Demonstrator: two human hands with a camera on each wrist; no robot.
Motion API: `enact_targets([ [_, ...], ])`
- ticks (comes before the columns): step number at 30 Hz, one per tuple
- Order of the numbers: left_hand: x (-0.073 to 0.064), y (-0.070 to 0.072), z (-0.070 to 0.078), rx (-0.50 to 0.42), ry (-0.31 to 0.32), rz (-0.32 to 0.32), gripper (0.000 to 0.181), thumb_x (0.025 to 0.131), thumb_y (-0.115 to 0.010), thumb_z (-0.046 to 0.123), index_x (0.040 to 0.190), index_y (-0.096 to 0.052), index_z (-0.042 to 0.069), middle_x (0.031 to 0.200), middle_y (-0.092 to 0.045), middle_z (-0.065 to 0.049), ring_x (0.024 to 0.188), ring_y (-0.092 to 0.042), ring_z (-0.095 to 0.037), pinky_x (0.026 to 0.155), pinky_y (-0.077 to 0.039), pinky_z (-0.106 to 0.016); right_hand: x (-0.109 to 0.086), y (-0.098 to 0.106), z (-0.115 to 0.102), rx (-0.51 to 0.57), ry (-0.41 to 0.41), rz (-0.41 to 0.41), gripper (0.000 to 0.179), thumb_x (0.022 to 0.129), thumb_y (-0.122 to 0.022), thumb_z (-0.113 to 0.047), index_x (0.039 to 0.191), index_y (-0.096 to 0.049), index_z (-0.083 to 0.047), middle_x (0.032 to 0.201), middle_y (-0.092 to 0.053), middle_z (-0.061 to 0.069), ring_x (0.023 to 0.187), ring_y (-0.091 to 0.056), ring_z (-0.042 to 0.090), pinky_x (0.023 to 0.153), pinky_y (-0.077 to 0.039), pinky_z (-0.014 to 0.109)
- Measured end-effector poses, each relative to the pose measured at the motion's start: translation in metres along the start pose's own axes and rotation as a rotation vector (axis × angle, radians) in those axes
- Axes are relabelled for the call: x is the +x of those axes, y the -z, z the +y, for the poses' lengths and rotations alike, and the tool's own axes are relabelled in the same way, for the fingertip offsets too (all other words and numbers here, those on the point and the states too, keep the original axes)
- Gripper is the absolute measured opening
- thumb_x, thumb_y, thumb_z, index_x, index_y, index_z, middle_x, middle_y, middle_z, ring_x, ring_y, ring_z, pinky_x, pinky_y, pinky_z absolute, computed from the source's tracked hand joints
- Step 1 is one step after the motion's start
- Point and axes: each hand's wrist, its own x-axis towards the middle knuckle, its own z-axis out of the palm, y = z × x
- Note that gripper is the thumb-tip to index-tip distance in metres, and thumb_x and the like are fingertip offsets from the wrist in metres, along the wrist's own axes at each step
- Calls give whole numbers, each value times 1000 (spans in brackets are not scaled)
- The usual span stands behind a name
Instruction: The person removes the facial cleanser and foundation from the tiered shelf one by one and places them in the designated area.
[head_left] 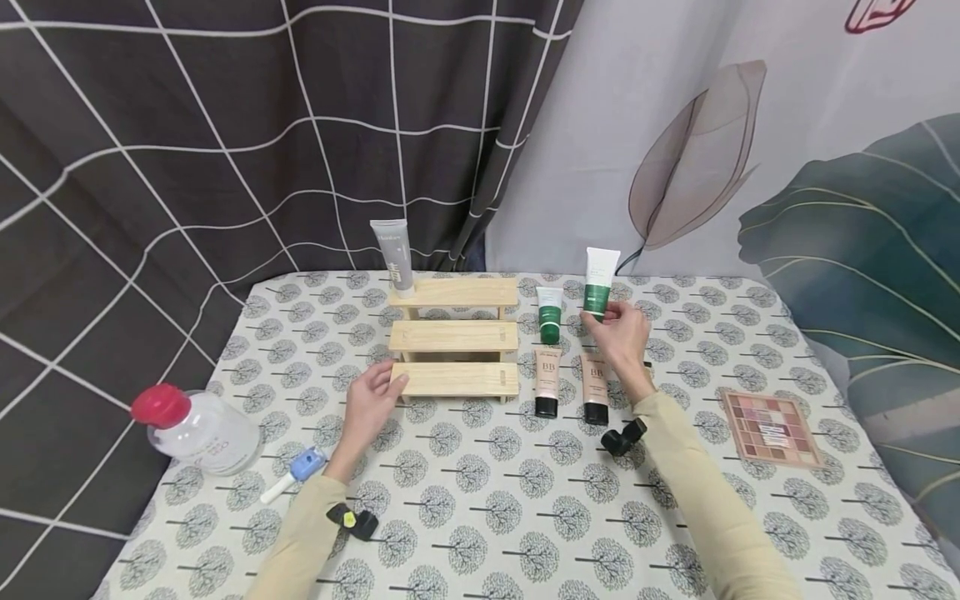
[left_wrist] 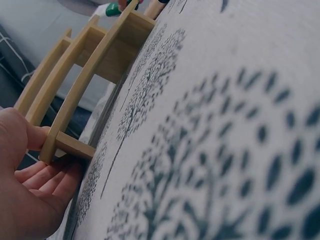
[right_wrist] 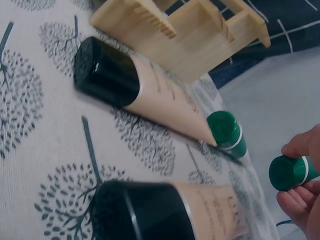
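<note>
A three-step wooden rack [head_left: 454,380] stands on the tree-patterned cloth. My left hand [head_left: 369,406] pinches the left end of its lowest step, thumb on top and fingers underneath, as the left wrist view shows. On the top step, at the left, a grey squeeze tube [head_left: 395,255] stands upright on its cap. My right hand [head_left: 622,340] holds a white and green squeeze tube [head_left: 601,273] by its green cap [right_wrist: 285,172], cap end down. To its left is a smaller green and white tube [head_left: 550,313]. Two beige BB cream tubes [head_left: 547,373] with black caps lie nearer me.
A makeup palette [head_left: 774,430] lies at the right. On the left are a clear bottle [head_left: 217,437] with a red top and a small blue and white object [head_left: 303,465]. Dark checked fabric [head_left: 225,108] and a pale printed curtain [head_left: 675,150] hang behind the table.
</note>
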Motion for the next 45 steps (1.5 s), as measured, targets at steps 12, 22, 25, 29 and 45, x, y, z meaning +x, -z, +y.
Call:
enact_targets([
  [12, -1, 0, 0, 1, -8, 7, 51, 95, -70, 20, 138, -55, -3, 134, -63, -28, 123, -65, -39, 96, -59, -28, -1, -9, 15, -114, -50, -39, 50, 88, -76, -27, 121, -65, 8, 110, -72, 27, 95, -71, 38, 88, -62, 46],
  [22, 0, -1, 1, -16, 1, 5, 50, 96, -70, 19, 139, -55, -2, 135, -62, -27, 124, -64, -38, 96, -59, -25, 0, -12, 18, -136, -63, -16, 47, 88, -73, -29, 115, -67, 9, 111, -71, 28, 101, -67, 40, 94, -58, 49],
  [25, 1, -1, 1, -23, 5, 0, 50, 95, -70, 18, 139, -55, -2, 136, -62, -27, 124, -64, -37, 96, -59, -25, 1, -13, 18, -143, -67, -11, 46, 89, -73, -31, 113, -68, 9, 110, -72, 28, 100, -67, 40, 95, -57, 50],
  [29, 0, -1, 0, -19, 3, 2, 50, 96, -70, 19, 139, -55, -2, 136, -61, -27, 124, -64, -37, 97, -59, -26, 0, -13, 18, -150, -63, -20, 48, 89, -75, -33, 111, -69, 9, 108, -72, 29, 97, -69, 41, 94, -58, 50],
  [45, 1, 0, -1, -13, 4, -9, 51, 97, -69, 20, 140, -53, -2, 138, -60, -27, 127, -62, -38, 101, -58, -32, -6, 0, -13, -90, 35, -15, 59, 93, -72, -36, 130, -58, 7, 120, -68, 28, 109, -66, 42, 101, -55, 52],
])
